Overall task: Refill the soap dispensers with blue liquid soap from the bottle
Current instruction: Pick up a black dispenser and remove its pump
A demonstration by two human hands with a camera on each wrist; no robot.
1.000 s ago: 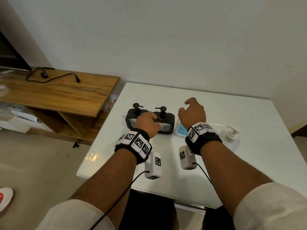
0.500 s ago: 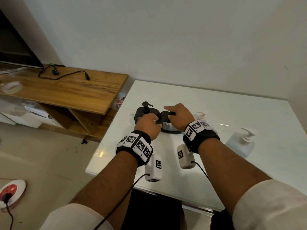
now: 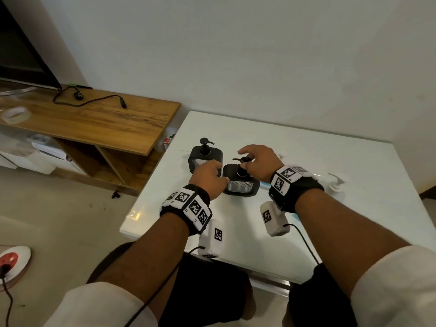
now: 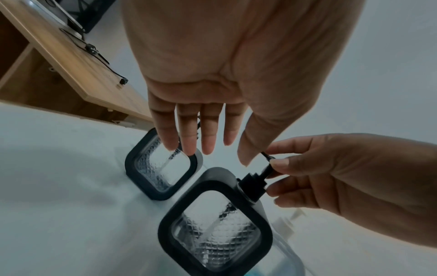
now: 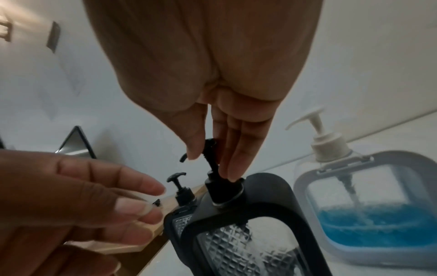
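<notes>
While the nearer black dispenser [image 3: 240, 182] stands tilted on the white tabletop [image 3: 306, 232], both hands work at it from the near edge. The left hand [image 3: 208, 177] sits at the dispenser's left side; in the left wrist view its fingers [image 4: 208, 134] are straight and spread, gripping nothing, and whether they touch the body cannot be told. The likely purpose is to steady the body against rotation. The right hand [image 3: 258, 162] is closed narrowly on the pump head [image 5: 210, 149], thumb on one side of the stem and fingers on the other, with fingertips [image 5: 232, 173] reaching down to the black collar [image 4: 252, 186]. This grip suits unscrewing the pump so that the neck is opened for filling. The collar appears seated on the neck, so the opening step is judged not yet complete.

Just beyond and to the left stands the second black dispenser [image 3: 205, 158], upright, pump fitted, untouched. Both dispensers show clear textured windows [image 4: 215, 240] with no blue liquid visible, so both are judged in need of filling.

To the right, behind the right wrist, stands the white-framed bottle [image 5: 369, 209] with its white pump [image 5: 324, 142] fitted. Blue liquid soap [image 5: 373, 229] fills roughly its lower part. It is placed near the dispensers, within reach for pouring.
</notes>
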